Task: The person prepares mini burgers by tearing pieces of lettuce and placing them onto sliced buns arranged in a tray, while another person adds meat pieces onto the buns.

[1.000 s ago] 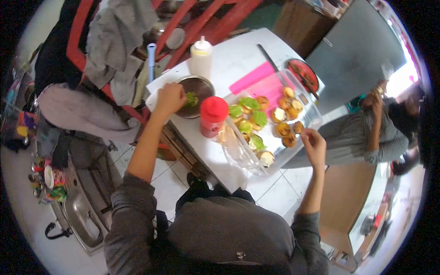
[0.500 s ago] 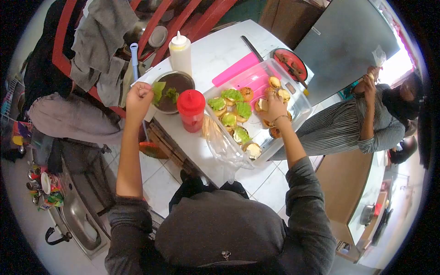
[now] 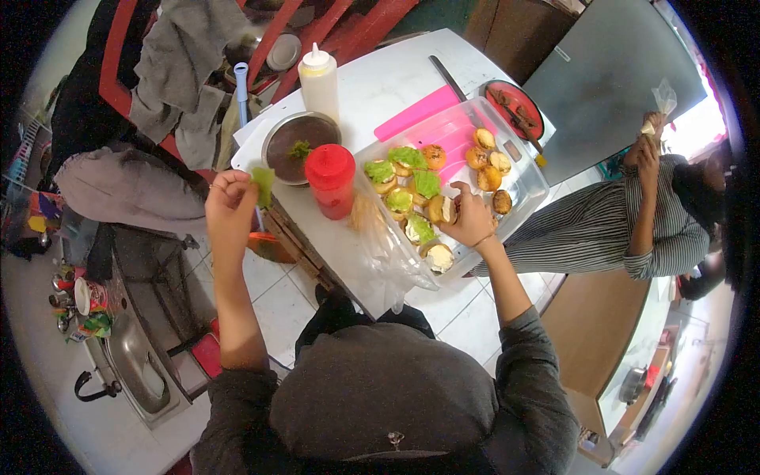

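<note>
My left hand (image 3: 228, 199) pinches a green lettuce piece (image 3: 264, 187) in the air, left of a metal bowl (image 3: 267, 162) of dark liquid with a lettuce scrap in it. Inside a clear plastic bin (image 3: 532, 188), my right hand (image 3: 473, 219) has its fingers around a small bun half (image 3: 438, 209) with white spread, tilted on its side. Several bun halves topped with lettuce (image 3: 427, 184) lie at the bin's left. A bun half with white spread (image 3: 438, 258) lies at the near corner. Browned bun pieces (image 3: 488, 179) sit to the right.
A red squeeze bottle (image 3: 330, 182) and a white squeeze bottle (image 3: 320, 85) stand by the bowl. Beyond the bin are a pink board (image 3: 412, 113), a knife (image 3: 448, 77) and a red plate (image 3: 533, 109). A plastic bag (image 3: 388, 269) hangs over the table edge. Another person (image 3: 673, 206) stands at right.
My left hand has moved down and slightly away from the bowl with the lettuce. My right hand has come nearer from the bin's far right, onto a spread bun half.
</note>
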Action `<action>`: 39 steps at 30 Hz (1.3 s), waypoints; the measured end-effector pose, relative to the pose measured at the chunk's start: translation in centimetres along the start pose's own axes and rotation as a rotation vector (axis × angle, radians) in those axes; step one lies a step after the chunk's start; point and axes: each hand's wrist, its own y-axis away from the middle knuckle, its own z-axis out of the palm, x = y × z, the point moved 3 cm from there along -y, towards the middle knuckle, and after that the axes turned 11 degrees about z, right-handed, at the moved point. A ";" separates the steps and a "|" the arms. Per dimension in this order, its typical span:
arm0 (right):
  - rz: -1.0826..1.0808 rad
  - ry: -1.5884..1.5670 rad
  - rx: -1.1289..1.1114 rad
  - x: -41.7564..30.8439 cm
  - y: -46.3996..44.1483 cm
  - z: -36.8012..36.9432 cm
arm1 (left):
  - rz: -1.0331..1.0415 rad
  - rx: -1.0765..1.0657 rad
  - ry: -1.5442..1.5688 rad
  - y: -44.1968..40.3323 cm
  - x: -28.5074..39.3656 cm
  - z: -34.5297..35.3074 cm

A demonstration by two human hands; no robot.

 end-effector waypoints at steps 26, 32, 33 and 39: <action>-0.194 -0.896 -0.318 -12.4 9.8 -4.0 | 0.237 -0.247 -0.233 9.7 5.0 8.6; -0.133 -0.785 -0.327 -5.3 6.7 -4.2 | 0.160 -0.379 -0.120 10.6 3.0 12.0; -0.170 -0.667 -0.242 -2.6 5.4 -3.9 | 0.150 -0.371 -0.113 10.7 2.7 12.1; -0.203 -0.335 -0.284 0.8 5.1 -3.1 | 0.043 -0.245 -0.082 10.6 0.5 9.3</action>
